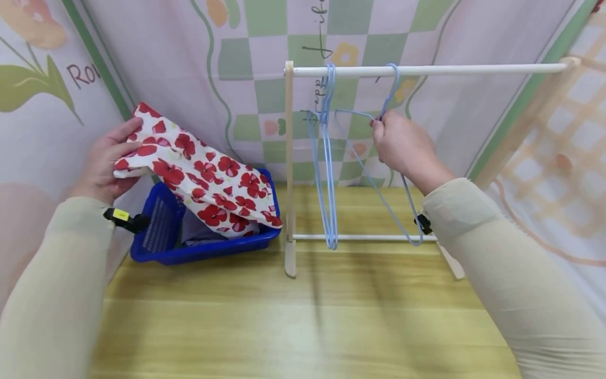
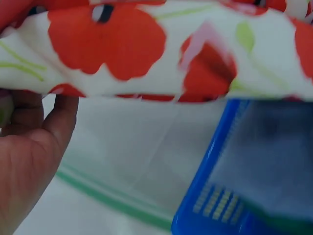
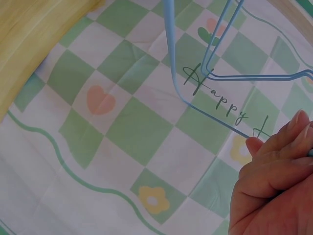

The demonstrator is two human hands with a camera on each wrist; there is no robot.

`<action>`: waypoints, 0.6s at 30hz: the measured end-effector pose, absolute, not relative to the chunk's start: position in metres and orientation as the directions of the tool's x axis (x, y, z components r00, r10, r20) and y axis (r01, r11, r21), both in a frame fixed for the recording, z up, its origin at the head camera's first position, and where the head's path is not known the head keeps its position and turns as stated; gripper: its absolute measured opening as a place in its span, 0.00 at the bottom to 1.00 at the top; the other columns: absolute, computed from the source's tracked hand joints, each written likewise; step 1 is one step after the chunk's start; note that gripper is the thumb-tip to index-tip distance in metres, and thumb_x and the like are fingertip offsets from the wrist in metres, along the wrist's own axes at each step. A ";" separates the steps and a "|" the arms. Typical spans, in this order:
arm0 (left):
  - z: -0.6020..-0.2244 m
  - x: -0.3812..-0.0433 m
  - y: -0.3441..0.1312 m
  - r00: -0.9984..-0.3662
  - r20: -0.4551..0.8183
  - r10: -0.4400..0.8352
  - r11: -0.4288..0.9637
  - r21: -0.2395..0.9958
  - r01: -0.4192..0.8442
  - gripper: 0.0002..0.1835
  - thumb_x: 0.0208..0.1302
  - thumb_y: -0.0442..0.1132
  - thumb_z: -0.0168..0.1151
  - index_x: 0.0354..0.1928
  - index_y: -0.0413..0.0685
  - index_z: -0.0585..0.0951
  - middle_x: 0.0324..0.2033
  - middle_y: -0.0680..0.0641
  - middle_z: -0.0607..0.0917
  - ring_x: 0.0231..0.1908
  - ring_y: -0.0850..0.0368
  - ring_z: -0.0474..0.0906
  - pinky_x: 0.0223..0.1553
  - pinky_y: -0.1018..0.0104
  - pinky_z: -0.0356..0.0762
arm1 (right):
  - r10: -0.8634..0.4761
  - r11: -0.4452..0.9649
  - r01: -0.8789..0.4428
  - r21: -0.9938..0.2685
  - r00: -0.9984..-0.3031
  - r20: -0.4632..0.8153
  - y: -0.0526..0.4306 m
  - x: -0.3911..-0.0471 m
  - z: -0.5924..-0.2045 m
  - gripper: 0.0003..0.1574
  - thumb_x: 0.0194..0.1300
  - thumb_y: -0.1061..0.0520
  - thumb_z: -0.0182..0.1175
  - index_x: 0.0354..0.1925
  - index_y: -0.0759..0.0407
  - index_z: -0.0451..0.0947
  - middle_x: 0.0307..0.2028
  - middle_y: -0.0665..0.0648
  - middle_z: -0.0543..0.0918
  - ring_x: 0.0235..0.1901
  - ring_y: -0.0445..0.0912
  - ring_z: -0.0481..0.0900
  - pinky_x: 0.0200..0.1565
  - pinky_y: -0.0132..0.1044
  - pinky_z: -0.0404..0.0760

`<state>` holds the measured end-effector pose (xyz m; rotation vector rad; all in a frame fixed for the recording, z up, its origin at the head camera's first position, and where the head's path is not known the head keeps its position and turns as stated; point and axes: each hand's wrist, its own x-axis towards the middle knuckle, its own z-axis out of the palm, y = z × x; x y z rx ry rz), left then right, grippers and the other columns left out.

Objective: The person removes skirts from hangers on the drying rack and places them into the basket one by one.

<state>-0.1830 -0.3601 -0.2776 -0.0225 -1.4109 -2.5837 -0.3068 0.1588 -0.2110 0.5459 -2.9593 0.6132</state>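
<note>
In the head view my left hand (image 1: 106, 160) grips one end of a white cloth with red flowers (image 1: 208, 176), whose other end drapes over a blue basket (image 1: 203, 255). The left wrist view has the floral cloth (image 2: 146, 49) stretched above the fingers, with the basket's edge (image 2: 200, 181) below. My right hand (image 1: 402, 147) pinches a light blue hanger (image 1: 371, 181) near the base of its hook, and the hook is still over the white rail (image 1: 450, 69). The right wrist view catches that hanger's arm (image 3: 215, 117) running into my right fingers.
Several more blue hangers (image 1: 329, 173) hang together at the rail's left end. The rack's wooden left post (image 1: 290, 158) stands just right of the basket. Folded greyish-purple fabric (image 1: 199, 231) lies in the basket. Patterned curtains (image 1: 255, 63) close off the back and sides of the wooden tabletop (image 1: 284, 326).
</note>
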 end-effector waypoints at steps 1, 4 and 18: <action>-0.278 -0.180 -0.366 -0.983 0.096 -0.158 -0.501 0.850 0.163 0.29 0.75 0.26 0.57 0.74 0.54 0.74 0.64 0.51 0.77 0.53 0.52 0.86 0.44 0.59 0.90 | -0.327 0.858 -0.354 -0.372 -0.935 0.137 0.159 -0.307 -0.211 0.33 0.85 0.43 0.30 0.64 0.63 0.71 0.34 0.60 0.84 0.31 0.53 0.81 0.31 0.47 0.74; -0.282 -0.171 -0.382 -0.988 0.051 -0.144 -0.387 0.916 0.103 0.30 0.76 0.29 0.56 0.76 0.58 0.72 0.66 0.52 0.72 0.51 0.56 0.86 0.44 0.62 0.89 | -0.327 0.860 -0.353 -0.368 -0.936 0.133 0.160 -0.307 -0.211 0.34 0.85 0.43 0.30 0.67 0.63 0.70 0.35 0.60 0.84 0.32 0.53 0.82 0.31 0.47 0.74; -0.276 -0.156 -0.418 -0.984 -0.140 -0.112 0.259 0.952 -0.165 0.37 0.81 0.42 0.53 0.84 0.61 0.51 0.60 0.58 0.68 0.45 0.70 0.82 0.43 0.70 0.87 | -0.332 0.862 -0.355 -0.361 -0.935 0.126 0.159 -0.309 -0.210 0.34 0.85 0.43 0.30 0.66 0.63 0.70 0.36 0.61 0.85 0.33 0.53 0.83 0.32 0.47 0.75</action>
